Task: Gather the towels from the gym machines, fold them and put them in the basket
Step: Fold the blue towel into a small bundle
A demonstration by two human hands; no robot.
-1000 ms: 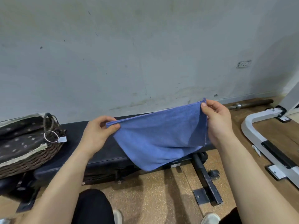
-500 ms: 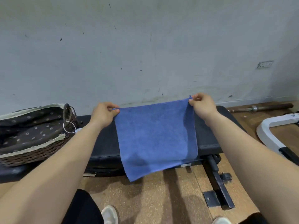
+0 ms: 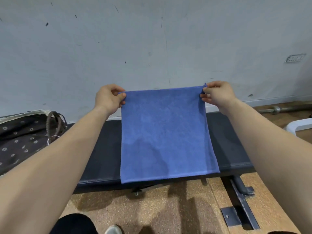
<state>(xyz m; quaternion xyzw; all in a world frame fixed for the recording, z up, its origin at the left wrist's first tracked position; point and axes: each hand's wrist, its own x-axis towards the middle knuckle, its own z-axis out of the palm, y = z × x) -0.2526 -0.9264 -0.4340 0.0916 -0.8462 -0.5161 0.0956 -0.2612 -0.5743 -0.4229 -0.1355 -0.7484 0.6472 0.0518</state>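
A blue towel (image 3: 165, 134) hangs as a flat rectangle in front of me, its lower edge level with the front of a black padded bench (image 3: 103, 154). My left hand (image 3: 108, 98) pinches the towel's top left corner. My right hand (image 3: 217, 94) pinches the top right corner. Both arms are stretched out and the top edge is pulled straight between the hands. A wicker basket (image 3: 23, 141) with a dark flowered lining stands at the bench's left end, partly cut off by the frame.
A scuffed grey wall rises right behind the bench. The bench's black metal foot (image 3: 239, 210) rests on the cork floor at lower right. A steel barbell (image 3: 280, 108) lies along the wall at right, beside a white machine frame (image 3: 298, 126). My shoe (image 3: 113, 229) shows below.
The towel went from a slanted, sagging shape to a square, flat hang. Both hands rose and levelled out, and my view shifted right and closer to the bench.
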